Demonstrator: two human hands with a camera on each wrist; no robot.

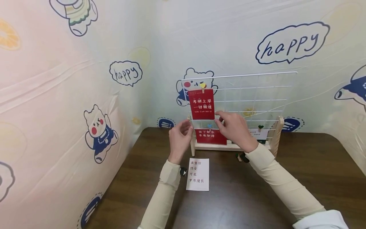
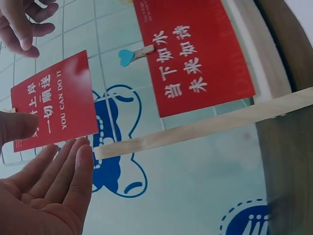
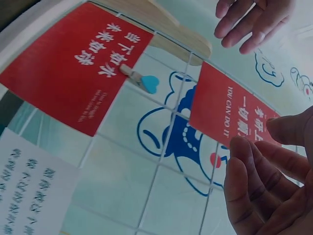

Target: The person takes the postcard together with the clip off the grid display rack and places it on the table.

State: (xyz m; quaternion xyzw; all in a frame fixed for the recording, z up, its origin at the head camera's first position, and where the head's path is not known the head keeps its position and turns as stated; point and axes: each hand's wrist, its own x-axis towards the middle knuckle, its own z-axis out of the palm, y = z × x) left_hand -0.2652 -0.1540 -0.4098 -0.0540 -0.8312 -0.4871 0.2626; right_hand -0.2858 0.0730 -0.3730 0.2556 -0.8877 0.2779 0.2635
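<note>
A red card (image 1: pixel 201 104) with white lettering hangs at the upper left of a white wire grid rack (image 1: pixel 240 76), under a clothespin with a yellow heart (image 1: pixel 203 86). My right hand (image 1: pixel 236 129) is at the card's lower right corner, fingers loosely bent; whether they touch its edge I cannot tell. Left of and below the card is my left hand (image 1: pixel 180 140), its fingers extended in the left wrist view with nothing gripped. Beneath hangs a second red card (image 2: pixel 195 54), with a blue heart clothespin (image 3: pixel 149 83) on its top edge.
A white card (image 1: pixel 198 184) with dark lettering lies on the brown table (image 1: pixel 243 197) before the rack. Another white card (image 3: pixel 34 191) hangs at the rack's lower right, partly behind my right hand. Small clothespins (image 1: pixel 239 157) lie near the wooden base. Patterned cloth surrounds the table.
</note>
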